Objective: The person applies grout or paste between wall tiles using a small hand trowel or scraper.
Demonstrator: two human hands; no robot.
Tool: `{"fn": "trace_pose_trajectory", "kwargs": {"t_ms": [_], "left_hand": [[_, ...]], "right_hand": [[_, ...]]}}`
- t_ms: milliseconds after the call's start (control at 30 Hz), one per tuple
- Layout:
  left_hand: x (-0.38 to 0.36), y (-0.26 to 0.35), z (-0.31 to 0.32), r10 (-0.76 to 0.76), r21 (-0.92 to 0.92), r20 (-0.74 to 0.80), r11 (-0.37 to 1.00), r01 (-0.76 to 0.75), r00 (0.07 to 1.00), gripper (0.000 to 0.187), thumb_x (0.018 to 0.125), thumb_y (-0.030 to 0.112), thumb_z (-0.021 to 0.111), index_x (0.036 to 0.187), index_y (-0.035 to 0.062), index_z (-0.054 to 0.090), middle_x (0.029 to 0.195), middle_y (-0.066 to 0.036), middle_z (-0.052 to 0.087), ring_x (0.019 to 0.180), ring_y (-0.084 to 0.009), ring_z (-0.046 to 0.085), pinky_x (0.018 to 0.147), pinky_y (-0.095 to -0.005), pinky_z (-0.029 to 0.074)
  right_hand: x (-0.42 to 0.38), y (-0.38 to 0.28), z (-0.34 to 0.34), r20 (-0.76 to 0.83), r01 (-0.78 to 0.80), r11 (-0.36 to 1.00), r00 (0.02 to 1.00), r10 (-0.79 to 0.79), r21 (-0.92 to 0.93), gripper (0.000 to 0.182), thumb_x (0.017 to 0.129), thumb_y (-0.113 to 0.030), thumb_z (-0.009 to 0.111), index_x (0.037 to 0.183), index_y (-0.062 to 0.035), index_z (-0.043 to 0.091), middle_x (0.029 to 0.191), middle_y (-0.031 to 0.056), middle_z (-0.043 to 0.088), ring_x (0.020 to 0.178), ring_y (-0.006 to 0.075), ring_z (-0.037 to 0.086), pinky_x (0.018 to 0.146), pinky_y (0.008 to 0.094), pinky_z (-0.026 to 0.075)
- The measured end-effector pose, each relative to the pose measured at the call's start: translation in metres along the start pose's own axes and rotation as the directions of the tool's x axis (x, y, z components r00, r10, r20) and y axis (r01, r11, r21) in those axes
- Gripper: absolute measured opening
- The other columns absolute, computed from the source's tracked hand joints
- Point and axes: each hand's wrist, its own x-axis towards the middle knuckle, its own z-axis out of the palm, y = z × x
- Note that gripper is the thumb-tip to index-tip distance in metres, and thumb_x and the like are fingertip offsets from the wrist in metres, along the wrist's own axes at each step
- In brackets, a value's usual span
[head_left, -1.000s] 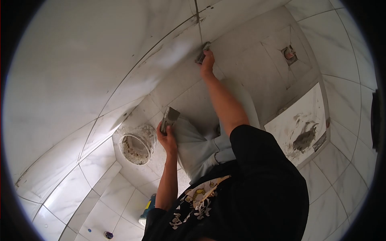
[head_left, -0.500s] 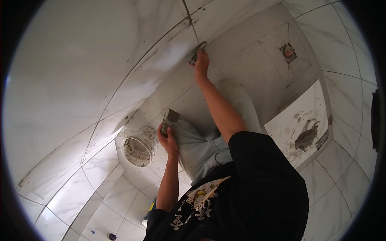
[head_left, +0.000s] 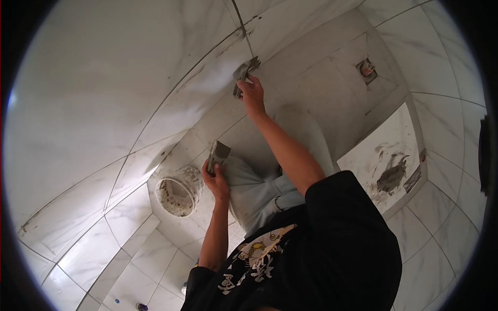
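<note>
Tiled wall [head_left: 104,78]: scraper [head_left: 244,75] (half-hidden).

Grimy bucket [head_left: 177,194] on tiled floor; loose tile [head_left: 388,165] smeared with mortar; pipe opening [head_left: 366,68] in wall

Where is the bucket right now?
In the head view the bucket sits lower left of centre on the tiled floor, just left of the left hand, which holds a scraper.
</note>
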Motion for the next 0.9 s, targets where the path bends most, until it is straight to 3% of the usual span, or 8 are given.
{"fn": "trace_pose_trajectory", "kwargs": {"t_ms": [33, 100, 133, 300, 367, 400, 733, 900], "left_hand": [[0.000, 0.001, 0.001, -0.005, -0.014, -0.003, 1.000, 0.005, 1.000, 0.037, 0.098, 0.010, 0.061, 0.133, 0.0016, 0.050, 0.116, -0.008, 0.061, 0.099, -0.0156, 0.061, 0.081, -0.0302, 0.056], [0.000, 0.000, -0.001, -0.005, -0.025, -0.018, 1.000, 0.005, 1.000, 0.037, 0.098, 0.009, 0.061, 0.133, 0.0019, 0.051, 0.115, -0.007, 0.062, 0.097, -0.0147, 0.060, 0.080, -0.0291, 0.054], [-0.001, -0.001, -0.002, -0.007, -0.013, -0.023, 1.000, 0.007, 1.000, 0.038, 0.098, 0.010, 0.061, 0.133, 0.0011, 0.049, 0.117, -0.008, 0.061, 0.099, -0.0156, 0.061, 0.081, -0.0300, 0.056], [0.001, 0.003, 0.002, 0.001, 0.012, -0.001, 1.000, -0.001, 1.000, 0.039, 0.098, 0.011, 0.061, 0.133, -0.0001, 0.048, 0.119, -0.010, 0.060, 0.101, -0.0168, 0.060, 0.081, -0.0307, 0.056], [-0.001, 0.005, 0.001, -0.032, 0.035, 0.006, 0.999, 0.031, 0.999, 0.040, 0.098, 0.011, 0.061, 0.134, -0.0003, 0.047, 0.119, -0.010, 0.060, 0.102, -0.0171, 0.060, 0.081, -0.0307, 0.056], [-0.004, 0.003, 0.001, -0.036, 0.033, -0.004, 0.999, 0.036, 0.999, 0.040, 0.098, 0.011, 0.061, 0.134, -0.0003, 0.047, 0.119, -0.010, 0.060, 0.102, -0.0171, 0.060, 0.081, -0.0307, 0.056], [0.003, 0.008, 0.003, -0.027, 0.059, -0.023, 0.998, 0.028, 0.999, 0.037, 0.098, 0.010, 0.060, 0.132, -0.0011, 0.050, 0.118, -0.010, 0.060, 0.099, -0.0161, 0.060, 0.081, -0.0300, 0.055], [0.000, 0.010, 0.006, -0.032, -0.002, -0.052, 0.999, 0.032, 0.998, 0.036, 0.098, 0.010, 0.061, 0.132, -0.0001, 0.051, 0.115, -0.008, 0.061, 0.095, -0.0145, 0.061, 0.080, -0.0284, 0.054]], "right_hand": [[0.001, -0.009, -0.002, 0.004, 0.003, 1.000, 1.000, -0.003, -0.002, 0.058, 0.091, -0.026, 0.068, 0.136, -0.0031, 0.040, 0.105, 0.0092, 0.062, 0.091, 0.0158, 0.062, 0.075, 0.0375, 0.058], [0.000, -0.037, 0.006, -0.201, -0.023, 0.925, 0.974, 0.107, 0.380, 0.059, 0.090, -0.024, 0.070, 0.135, -0.0023, 0.039, 0.106, 0.0099, 0.062, 0.090, 0.0162, 0.063, 0.075, 0.0381, 0.058], [0.007, -0.041, 0.010, -0.230, 0.091, 0.938, 0.973, -0.013, 0.333, 0.055, 0.090, -0.024, 0.069, 0.132, -0.0022, 0.040, 0.106, 0.0094, 0.062, 0.088, 0.0170, 0.064, 0.074, 0.0394, 0.059], [-0.006, -0.025, 0.004, -0.030, 0.001, 0.998, 1.000, 0.000, 0.055, 0.045, 0.093, -0.030, 0.063, 0.124, -0.0036, 0.045, 0.103, 0.0106, 0.062, 0.086, 0.0224, 0.064, 0.069, 0.0450, 0.057], [-0.002, -0.012, -0.028, -0.020, -0.284, 0.886, 0.949, 0.313, 0.367, 0.037, 0.093, -0.032, 0.058, 0.116, -0.0037, 0.051, 0.100, 0.0116, 0.062, 0.084, 0.0258, 0.063, 0.067, 0.0460, 0.055], [0.017, -0.008, -0.040, -0.161, -0.274, 0.838, 0.908, 0.387, 0.471, 0.033, 0.094, -0.034, 0.050, 0.110, -0.0043, 0.054, 0.098, 0.0121, 0.061, 0.082, 0.0290, 0.062, 0.066, 0.0447, 0.053], [0.097, -0.016, -0.073, -0.154, -0.351, 0.848, 0.885, 0.439, 0.398, 0.034, 0.097, -0.036, 0.047, 0.116, -0.0084, 0.050, 0.111, 0.0120, 0.058, 0.095, 0.0272, 0.057, 0.072, 0.0457, 0.052], [0.119, 0.000, -0.073, -0.031, -0.398, 0.794, 0.886, 0.462, 0.460, 0.033, 0.099, -0.033, 0.040, 0.117, -0.0069, 0.051, 0.116, 0.0155, 0.055, 0.095, 0.0300, 0.055, 0.072, 0.0468, 0.050]]}}
